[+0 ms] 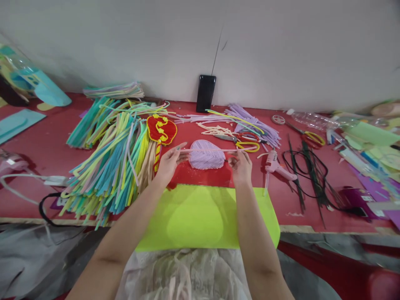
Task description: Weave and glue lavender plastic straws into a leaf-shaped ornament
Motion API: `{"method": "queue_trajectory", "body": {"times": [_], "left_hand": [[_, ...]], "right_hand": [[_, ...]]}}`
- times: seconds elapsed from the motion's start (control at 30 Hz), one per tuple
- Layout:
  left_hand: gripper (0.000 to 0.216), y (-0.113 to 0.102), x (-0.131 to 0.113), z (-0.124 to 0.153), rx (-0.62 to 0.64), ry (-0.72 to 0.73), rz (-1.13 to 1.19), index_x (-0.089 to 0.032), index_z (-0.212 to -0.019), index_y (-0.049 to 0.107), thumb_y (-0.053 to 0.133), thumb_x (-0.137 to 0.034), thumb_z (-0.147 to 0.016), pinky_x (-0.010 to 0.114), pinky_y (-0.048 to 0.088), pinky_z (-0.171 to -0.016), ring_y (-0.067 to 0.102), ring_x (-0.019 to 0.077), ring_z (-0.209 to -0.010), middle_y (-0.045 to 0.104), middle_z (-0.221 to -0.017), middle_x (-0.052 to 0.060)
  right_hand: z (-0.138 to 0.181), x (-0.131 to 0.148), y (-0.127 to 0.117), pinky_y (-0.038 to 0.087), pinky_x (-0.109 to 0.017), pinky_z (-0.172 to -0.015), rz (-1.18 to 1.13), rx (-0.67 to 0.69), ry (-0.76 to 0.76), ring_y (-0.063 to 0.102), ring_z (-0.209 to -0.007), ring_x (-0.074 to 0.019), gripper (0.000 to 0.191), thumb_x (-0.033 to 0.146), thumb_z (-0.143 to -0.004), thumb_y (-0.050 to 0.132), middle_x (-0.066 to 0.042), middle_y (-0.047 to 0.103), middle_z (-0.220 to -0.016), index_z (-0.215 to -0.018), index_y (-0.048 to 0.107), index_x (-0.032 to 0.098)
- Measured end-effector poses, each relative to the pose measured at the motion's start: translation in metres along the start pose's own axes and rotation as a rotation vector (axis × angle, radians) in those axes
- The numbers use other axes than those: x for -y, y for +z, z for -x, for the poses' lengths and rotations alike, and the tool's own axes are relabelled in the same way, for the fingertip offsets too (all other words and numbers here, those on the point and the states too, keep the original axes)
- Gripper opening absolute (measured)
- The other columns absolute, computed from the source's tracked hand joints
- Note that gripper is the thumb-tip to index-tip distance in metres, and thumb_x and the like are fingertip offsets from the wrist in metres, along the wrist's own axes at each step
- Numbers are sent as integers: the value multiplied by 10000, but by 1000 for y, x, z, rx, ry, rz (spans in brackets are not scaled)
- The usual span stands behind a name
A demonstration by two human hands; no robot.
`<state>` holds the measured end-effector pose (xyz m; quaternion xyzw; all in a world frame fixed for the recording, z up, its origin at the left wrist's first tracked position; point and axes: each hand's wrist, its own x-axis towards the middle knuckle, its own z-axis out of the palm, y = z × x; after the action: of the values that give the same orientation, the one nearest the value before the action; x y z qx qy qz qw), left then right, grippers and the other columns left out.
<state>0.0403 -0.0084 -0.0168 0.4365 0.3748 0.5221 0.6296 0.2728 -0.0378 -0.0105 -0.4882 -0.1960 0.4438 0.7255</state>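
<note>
A thin pale pink pipe cleaner (208,150) is stretched level between my two hands. My left hand (169,163) pinches it near one end, and my right hand (241,166) pinches it towards the other, with a length sticking out to the right. Below it is a lilac oval piece (206,161) made of pipe cleaners laid in slanting rows, like a leaf. To the left of that piece rests a red fan-shaped ornament (161,132) with yellow trim and a striped handle. A lime-green sheet (195,216) covers the table's front edge beneath my forearms.
Bundles of coloured pipe cleaners (109,162) spread at the left; lilac ones (250,118) lie behind. Scissors with yellow and red handles (246,143) are just beyond my right hand. A pink glue gun (276,166) stands right of it. A black phone (206,93) leans on the wall.
</note>
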Motion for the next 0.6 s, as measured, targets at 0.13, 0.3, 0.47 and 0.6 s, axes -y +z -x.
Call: {"method": "queue_trajectory", "body": {"times": [0.13,0.3,0.47,0.6], "left_hand": [[430,-5,-3,0,-40,4,59,-142,-1114,666,626,-448,-816,329,543,-858,696,180,-877,725,-1021,118],[452,3,0,3,97,-52,-51,-130,-1016,715,688,-486,-738,365,541,-860,704,207,-848,745,-926,106],[422,8,4,3,169,-115,-154,-145,-969,733,746,-441,-668,373,544,-866,706,193,-781,751,-822,66],[370,4,7,-1,44,-92,-178,-133,-878,728,772,-406,-631,354,563,-819,702,179,-721,745,-781,65]], "right_hand": [[3,2,3,372,-211,-437,15,51,11,518,-443,-66,266,392,-664,739,25,707,-682,-746,556,218],[12,2,10,368,-208,-433,59,228,56,502,-477,-60,317,483,-691,726,14,687,-696,-822,645,205],[17,-6,14,375,-211,-449,146,250,19,503,-482,-65,339,543,-725,681,21,652,-642,-765,647,208],[14,-7,11,374,-216,-466,190,195,-21,512,-486,-69,352,559,-729,666,23,652,-633,-745,623,211]]}}
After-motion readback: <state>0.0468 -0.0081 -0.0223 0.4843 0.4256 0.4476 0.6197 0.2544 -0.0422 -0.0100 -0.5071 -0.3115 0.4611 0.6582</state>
